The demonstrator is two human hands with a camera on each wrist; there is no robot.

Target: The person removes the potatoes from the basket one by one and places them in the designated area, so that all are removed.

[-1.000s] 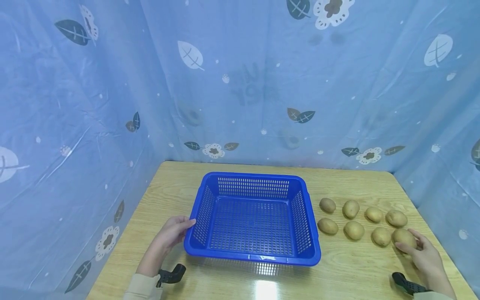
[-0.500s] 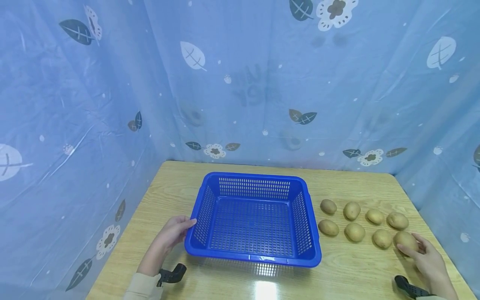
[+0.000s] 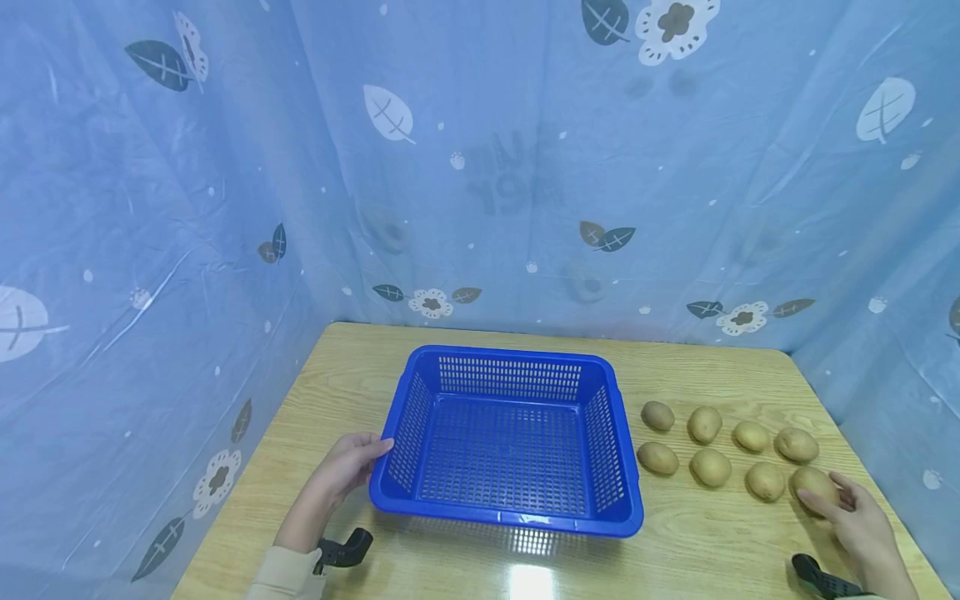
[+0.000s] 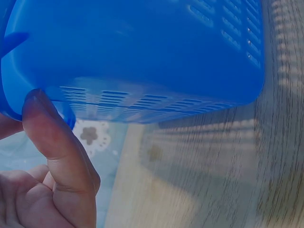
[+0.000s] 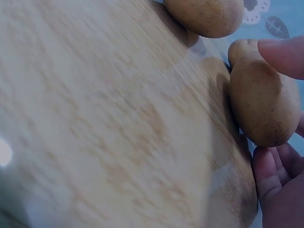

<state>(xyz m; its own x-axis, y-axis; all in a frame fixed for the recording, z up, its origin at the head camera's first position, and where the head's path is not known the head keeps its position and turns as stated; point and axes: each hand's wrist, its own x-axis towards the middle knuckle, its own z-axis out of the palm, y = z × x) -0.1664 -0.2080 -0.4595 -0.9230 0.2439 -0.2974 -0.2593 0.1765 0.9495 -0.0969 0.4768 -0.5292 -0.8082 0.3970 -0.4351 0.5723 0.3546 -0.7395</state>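
In the head view, my left hand (image 3: 347, 461) grips the left rim of a blue slotted plastic basket (image 3: 487, 515). The left wrist view has the thumb (image 4: 59, 142) against the rim, beside the basket's outer wall (image 4: 142, 52). At the far right my right hand (image 3: 858, 518) holds a potato (image 3: 812, 486), thumb on the near side and fingers round the far side. Close up in the right wrist view, that potato (image 5: 263, 102) sits between thumb and fingertips, low over the table. The inside of the basket shows only its slotted floor.
Several other potatoes lie in two rows between basket and right hand, such as a front-row potato (image 3: 766, 482) and a back-row one (image 3: 797, 445). The wooden table (image 3: 697, 550) meets blue patterned curtains (image 3: 525, 167) at its back and sides.
The head view has shifted slightly. Both hands keep their places, the left on the basket rim and the right on the potato.
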